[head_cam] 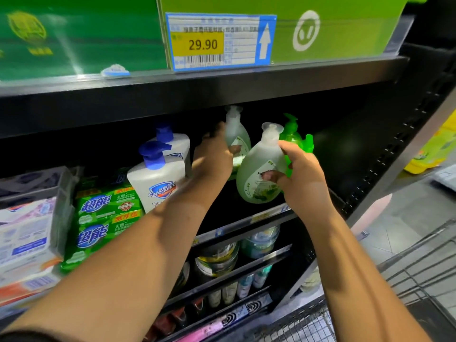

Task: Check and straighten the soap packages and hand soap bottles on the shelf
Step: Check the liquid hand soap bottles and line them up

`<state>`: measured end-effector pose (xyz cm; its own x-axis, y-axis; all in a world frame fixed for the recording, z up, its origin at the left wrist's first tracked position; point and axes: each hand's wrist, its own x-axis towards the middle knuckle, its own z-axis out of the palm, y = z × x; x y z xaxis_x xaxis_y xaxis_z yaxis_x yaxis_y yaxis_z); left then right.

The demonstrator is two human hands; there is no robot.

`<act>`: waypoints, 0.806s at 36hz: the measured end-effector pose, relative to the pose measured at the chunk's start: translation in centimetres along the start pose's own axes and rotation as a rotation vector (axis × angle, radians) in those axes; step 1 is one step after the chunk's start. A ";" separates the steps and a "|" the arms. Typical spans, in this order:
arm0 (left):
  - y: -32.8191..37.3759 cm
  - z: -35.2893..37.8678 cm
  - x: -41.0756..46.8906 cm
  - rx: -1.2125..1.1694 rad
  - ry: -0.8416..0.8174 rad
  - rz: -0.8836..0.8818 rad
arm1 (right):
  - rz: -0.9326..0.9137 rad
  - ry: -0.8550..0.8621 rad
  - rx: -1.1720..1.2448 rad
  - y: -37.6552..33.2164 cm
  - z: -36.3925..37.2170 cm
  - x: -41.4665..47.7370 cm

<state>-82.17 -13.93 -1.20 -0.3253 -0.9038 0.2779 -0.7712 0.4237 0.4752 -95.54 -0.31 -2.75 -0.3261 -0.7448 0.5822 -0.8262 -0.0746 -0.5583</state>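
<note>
While the front pale green bottle is gripped by the right hand, it is kept tilted at the front edge of the shelf. The right fingers are curled round its label side, and the thumb is pressed against its shoulder below the pump. Just behind these fingers, two bright green bottles are seen, partly hidden by the hand. The left hand is laid against a second pale bottle standing further back; the left fingers are blurred, so it cannot be told whether they are closed round it. To the left of the left fingers, two white bottles with blue pumps are set one behind the other, and green soap packages are stacked beside them. Well above both hands, a price tag marked 29.90 is fixed to the upper shelf.
</note>
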 end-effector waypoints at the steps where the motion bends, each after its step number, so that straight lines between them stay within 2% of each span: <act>1: 0.0 0.0 0.0 -0.002 -0.013 -0.004 | -0.002 0.001 0.015 0.0 0.1 -0.1; 8: 0.3 -0.3 0.0 0.012 -0.082 -0.016 | -0.023 0.022 -0.001 0.1 0.8 -0.2; 12: 0.2 -0.9 -1.5 0.037 -0.157 -0.040 | 0.035 0.018 -0.013 -0.3 1.0 -0.3; 15: -0.4 -1.8 -4.3 0.050 -0.083 0.045 | 0.042 0.004 -0.035 -1.0 0.8 -0.3; 17: -0.9 -3.1 -6.4 0.023 -0.053 0.091 | 0.158 -0.003 -0.062 -1.5 0.6 -0.6; 19: -1.7 -4.3 -8.5 -0.014 -0.028 0.183 | 0.235 0.059 -0.085 -2.0 0.5 -1.3; 22: -3.7 -5.6 -11.6 -0.106 -0.018 0.179 | 0.116 0.184 -0.119 -3.0 0.6 -2.2; 24: -5.3 -6.5 -13.1 -0.101 -0.003 0.132 | 0.049 0.143 -0.107 -3.9 1.0 -2.1; 26: -6.7 -7.7 -13.9 -0.086 0.114 0.164 | 0.014 0.052 -0.106 -4.7 2.0 -1.8; 29: -8.1 -9.6 -14.2 -0.169 0.261 0.115 | 0.009 -0.132 -0.113 -6.2 3.7 -0.9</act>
<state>-66.02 -3.94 -0.94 -0.2369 -0.8130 0.5319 -0.6289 0.5456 0.5539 -88.42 -1.58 -2.00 -0.2765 -0.8264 0.4905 -0.8724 0.0017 -0.4889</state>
